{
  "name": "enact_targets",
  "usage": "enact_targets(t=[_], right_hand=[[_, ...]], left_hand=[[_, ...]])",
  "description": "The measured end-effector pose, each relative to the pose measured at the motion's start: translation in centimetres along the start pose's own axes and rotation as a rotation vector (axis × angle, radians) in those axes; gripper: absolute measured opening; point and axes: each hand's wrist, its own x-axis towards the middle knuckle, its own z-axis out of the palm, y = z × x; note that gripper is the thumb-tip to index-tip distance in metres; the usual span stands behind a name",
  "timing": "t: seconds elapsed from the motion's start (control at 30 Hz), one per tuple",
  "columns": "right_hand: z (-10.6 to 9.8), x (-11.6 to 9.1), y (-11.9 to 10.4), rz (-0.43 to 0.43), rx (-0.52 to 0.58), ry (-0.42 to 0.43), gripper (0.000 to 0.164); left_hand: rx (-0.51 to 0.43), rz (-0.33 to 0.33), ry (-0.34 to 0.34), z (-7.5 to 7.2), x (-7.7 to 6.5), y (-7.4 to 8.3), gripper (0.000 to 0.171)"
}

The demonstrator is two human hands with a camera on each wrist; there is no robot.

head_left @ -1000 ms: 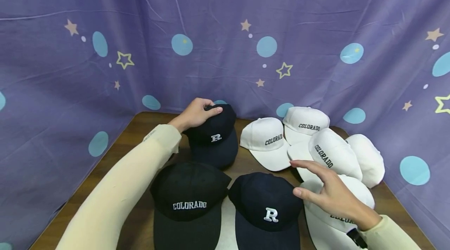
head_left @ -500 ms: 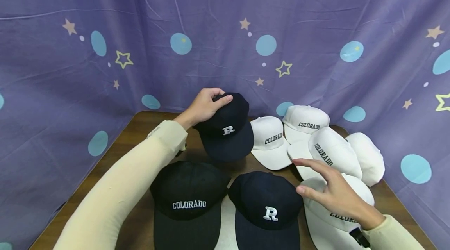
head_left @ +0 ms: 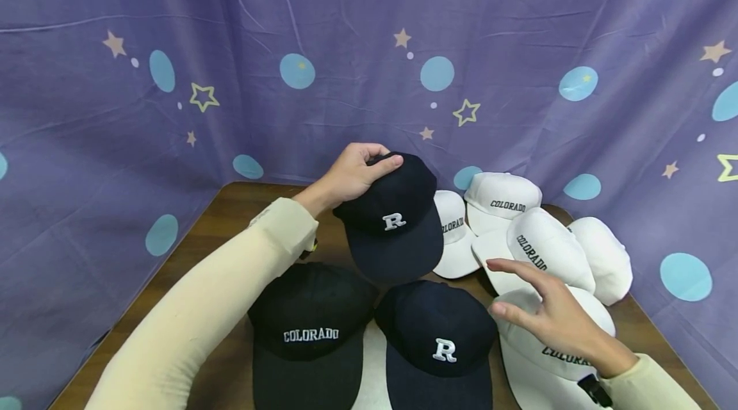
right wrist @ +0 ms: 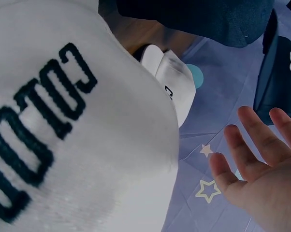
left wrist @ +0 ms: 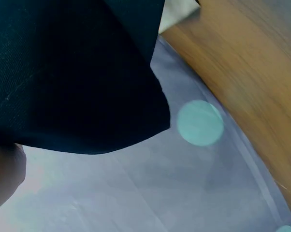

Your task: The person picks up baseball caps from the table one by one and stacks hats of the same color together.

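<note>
My left hand (head_left: 360,173) pinches the crown of a navy baseball cap (head_left: 398,205) with a white R, thumb on the near side. The cap is held up over the table with its brim toward me. In the left wrist view, dark cloth (left wrist: 87,87) of that cap fills the upper left. Over a white COLORADO cap (head_left: 553,333) hovers my right hand (head_left: 548,314), thumb and fingers spread, holding nothing. The right wrist view shows that hand (right wrist: 269,169) with fingers apart, beside the white cap (right wrist: 102,121).
In front lie a black COLORADO cap (head_left: 311,314) and another navy R cap (head_left: 435,327), with a pale strip (head_left: 371,371) between them. Several white caps (head_left: 501,195) crowd the right of the wooden table (head_left: 242,205). A purple curtain (head_left: 369,13) hangs behind.
My left hand has lifted the navy cap and carried it to the right, where it now covers part of a white cap. The right hand has barely moved.
</note>
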Motion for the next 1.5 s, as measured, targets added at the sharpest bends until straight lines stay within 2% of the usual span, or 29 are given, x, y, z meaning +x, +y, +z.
enact_targets(t=[0.23, 0.6, 0.87, 1.23, 1.5], right_hand=[[-0.2, -0.1, 0.1, -0.010, 0.000, 0.034, 0.061], [-0.5, -0.3, 0.2, -0.012, 0.033, 0.054, 0.063], [-0.8, -0.5, 0.6, -0.010, 0.022, 0.072, 0.062], [-1.3, -0.6, 0.6, -0.018, 0.019, 0.094, 0.061], [-1.5, -0.9, 0.9, -0.032, 0.015, 0.106, 0.062]], left_hand=[[-0.036, -0.047, -0.131, 1.8, -0.8, 1.9, 0.023], [-0.065, -0.043, -0.233, 4.5, -2.1, 3.1, 0.022], [-0.058, -0.039, -0.265, 6.5, -3.4, 3.8, 0.021], [0.025, 0.026, -0.299, 9.1, -4.8, 4.1, 0.022], [0.085, 0.022, -0.332, 10.8, -5.9, 4.1, 0.022]])
